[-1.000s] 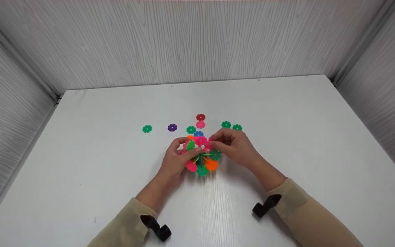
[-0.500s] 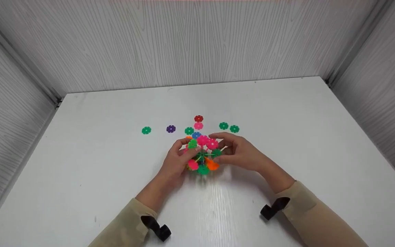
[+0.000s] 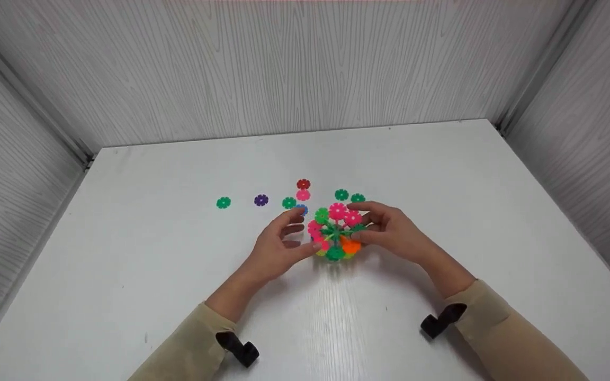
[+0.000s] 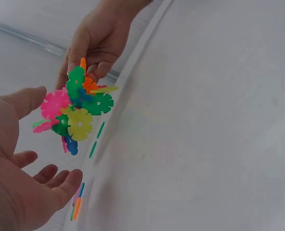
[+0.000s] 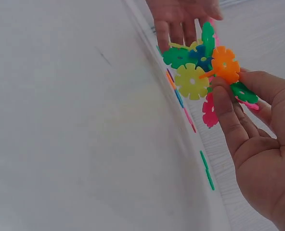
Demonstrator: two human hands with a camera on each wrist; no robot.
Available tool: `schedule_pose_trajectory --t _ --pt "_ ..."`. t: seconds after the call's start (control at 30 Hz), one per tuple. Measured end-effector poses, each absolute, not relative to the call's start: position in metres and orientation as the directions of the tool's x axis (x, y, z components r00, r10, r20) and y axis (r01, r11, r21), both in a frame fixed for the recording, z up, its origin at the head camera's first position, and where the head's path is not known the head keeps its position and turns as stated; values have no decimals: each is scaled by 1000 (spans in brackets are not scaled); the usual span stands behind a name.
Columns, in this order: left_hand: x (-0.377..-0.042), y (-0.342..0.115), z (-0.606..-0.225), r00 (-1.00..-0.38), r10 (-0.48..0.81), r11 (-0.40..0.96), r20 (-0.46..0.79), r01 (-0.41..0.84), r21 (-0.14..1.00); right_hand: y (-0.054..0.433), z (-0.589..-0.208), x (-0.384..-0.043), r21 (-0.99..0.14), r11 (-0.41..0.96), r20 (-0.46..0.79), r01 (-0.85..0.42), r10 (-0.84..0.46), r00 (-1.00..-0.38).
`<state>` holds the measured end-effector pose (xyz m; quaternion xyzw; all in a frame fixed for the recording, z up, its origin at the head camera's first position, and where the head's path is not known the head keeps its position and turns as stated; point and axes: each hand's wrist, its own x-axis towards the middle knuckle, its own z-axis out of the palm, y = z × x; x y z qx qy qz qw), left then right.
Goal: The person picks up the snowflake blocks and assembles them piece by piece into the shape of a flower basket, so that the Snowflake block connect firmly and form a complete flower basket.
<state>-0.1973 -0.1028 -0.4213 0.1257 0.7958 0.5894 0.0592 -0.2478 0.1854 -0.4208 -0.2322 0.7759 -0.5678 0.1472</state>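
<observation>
A ball-like cluster of interlocking snowflake discs (image 3: 335, 253), in pink, green, orange, yellow and blue, is held up off the white table. My right hand (image 3: 397, 233) grips it from the right, thumb and fingers on its outer discs, as the right wrist view also shows. On the other side my left hand (image 3: 270, 251) is spread beside the cluster, with the thumb tip close to a pink disc (image 4: 56, 104). Its other fingers are apart from the cluster in the left wrist view. The cluster's underside is hidden in the head view.
Loose discs lie flat behind the hands: a green one (image 3: 223, 202), a purple one (image 3: 261, 200), a red one (image 3: 303, 184), a pink one (image 3: 303, 195) and several others. A blue disc (image 3: 301, 210) is partly behind my left fingertips. Panelled walls (image 3: 305, 69) enclose the table.
My right hand has left the pink disc at the top and taken hold of the cluster's right side. The cluster has moved right, and my left hand has let go and opened.
</observation>
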Motion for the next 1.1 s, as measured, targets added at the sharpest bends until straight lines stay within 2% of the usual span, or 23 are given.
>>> schedule_pose_trajectory --t 0.17,0.53,0.83,1.1 --pt "-204 -80 -418 -956 293 350 2 110 930 205 -417 -252 -947 273 11 -168 -496 -868" --pt "-227 -20 -417 -952 282 348 -116 -12 938 254 -418 -261 -896 423 -45 -134 -387 -921" --pt "-245 16 -415 -952 281 344 -119 -15 939 287 -415 -270 -886 453 -42 -103 -300 -953" --pt "-256 28 -411 -956 256 361 -145 -45 931 297 -416 -278 -880 466 -47 -89 -271 -961"
